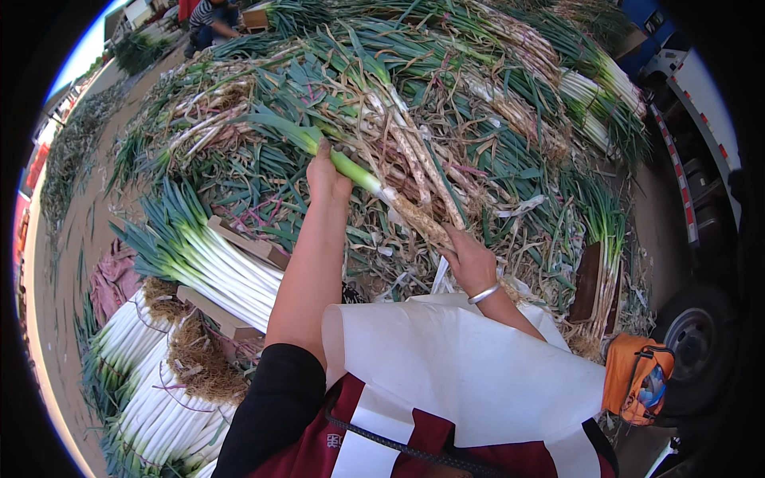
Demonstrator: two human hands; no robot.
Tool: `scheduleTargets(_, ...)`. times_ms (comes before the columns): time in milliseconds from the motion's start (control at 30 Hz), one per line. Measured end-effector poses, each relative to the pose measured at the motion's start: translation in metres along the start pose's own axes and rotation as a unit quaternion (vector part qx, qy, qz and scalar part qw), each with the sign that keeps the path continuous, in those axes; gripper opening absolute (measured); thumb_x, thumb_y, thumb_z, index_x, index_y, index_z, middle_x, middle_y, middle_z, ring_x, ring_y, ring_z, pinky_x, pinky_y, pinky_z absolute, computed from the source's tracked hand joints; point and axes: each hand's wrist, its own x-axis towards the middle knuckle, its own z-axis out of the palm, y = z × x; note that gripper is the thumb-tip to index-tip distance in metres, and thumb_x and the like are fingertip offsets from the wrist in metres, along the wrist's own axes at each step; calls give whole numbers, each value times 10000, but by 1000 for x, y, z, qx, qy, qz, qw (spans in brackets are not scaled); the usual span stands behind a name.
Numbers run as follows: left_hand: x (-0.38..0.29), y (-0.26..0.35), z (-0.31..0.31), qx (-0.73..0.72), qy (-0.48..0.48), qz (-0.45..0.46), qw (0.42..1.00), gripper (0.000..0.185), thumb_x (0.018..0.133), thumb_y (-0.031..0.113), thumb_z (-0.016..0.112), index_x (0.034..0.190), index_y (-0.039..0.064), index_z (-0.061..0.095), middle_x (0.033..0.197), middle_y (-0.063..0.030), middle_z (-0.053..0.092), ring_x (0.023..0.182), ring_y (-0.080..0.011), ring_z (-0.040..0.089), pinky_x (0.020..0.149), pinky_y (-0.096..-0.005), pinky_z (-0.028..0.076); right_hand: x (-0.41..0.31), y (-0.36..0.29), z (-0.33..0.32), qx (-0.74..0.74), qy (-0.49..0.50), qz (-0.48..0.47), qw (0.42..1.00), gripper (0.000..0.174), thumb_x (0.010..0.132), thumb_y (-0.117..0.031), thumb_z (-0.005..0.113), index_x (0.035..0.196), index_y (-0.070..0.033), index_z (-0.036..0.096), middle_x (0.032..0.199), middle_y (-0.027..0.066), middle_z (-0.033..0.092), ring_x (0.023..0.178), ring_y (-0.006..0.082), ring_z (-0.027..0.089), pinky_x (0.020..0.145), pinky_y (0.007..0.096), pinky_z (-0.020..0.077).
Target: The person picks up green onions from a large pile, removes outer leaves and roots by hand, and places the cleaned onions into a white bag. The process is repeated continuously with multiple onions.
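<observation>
A single large green onion stalk [360, 174] slants across in front of me, its green leaves up to the left and its soil-stained lower end down to the right. My left hand [329, 173] grips it at the green part. Around the dirty lower end my right hand [469, 260] is closed, with a silver bangle at that wrist. Just beyond lie loose uncleaned stalks [412, 152] with dry brown leaves. To the left, clean white-stemmed stalks [224, 263] rest in a wooden cradle [218, 310]. A white apron sheet [466, 358] covers my lap.
Tied bundles of clean green onions [170, 394] lie at lower left beside a pink cloth [113, 278]. More stalks stand at right by a brown board [586, 281]. An orange bag [636, 379] sits near a vehicle wheel [690, 340]. Another person [209, 24] crouches far off.
</observation>
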Motion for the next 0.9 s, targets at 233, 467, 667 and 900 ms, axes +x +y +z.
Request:
scheduleTargets(233, -25, -3, 21, -82, -219, 21, 972, 279, 921, 345, 432, 956, 69, 438, 731, -33, 424, 650, -161, 418, 601, -309, 400, 127, -35, 2, 617, -174, 196, 742, 332, 900, -281, 503, 1061, 8, 527, 875, 60, 611, 698, 145, 573, 713, 310, 468)
scheduleTargets(467, -30, 12, 22, -84, -196, 57, 975, 321, 908, 393, 437, 925, 73, 422, 722, -39, 418, 648, -169, 414, 612, -304, 387, 139, -73, 9, 825, 100, 296, 471, 201, 927, -190, 445, 832, -21, 500, 737, 68, 582, 634, 150, 555, 578, 272, 456)
scheduleTargets(667, -17, 6, 11, -85, -83, 21, 993, 320, 911, 398, 424, 939, 79, 424, 739, -49, 438, 649, -181, 420, 596, -321, 387, 114, -56, -5, 460, -80, -31, 884, 144, 905, -142, 457, 823, -24, 457, 648, 72, 501, 553, 188, 486, 535, 306, 412)
scheduleTargets(900, -3, 46, -16, -90, -67, 132, 985, 299, 934, 383, 384, 905, 86, 400, 697, -38, 431, 611, -172, 411, 554, -322, 370, -31, 97, 23, 28, -202, -40, 978, 85, 829, -155, 470, 808, -74, 456, 681, 169, 547, 671, 381, 548, 597, 475, 421)
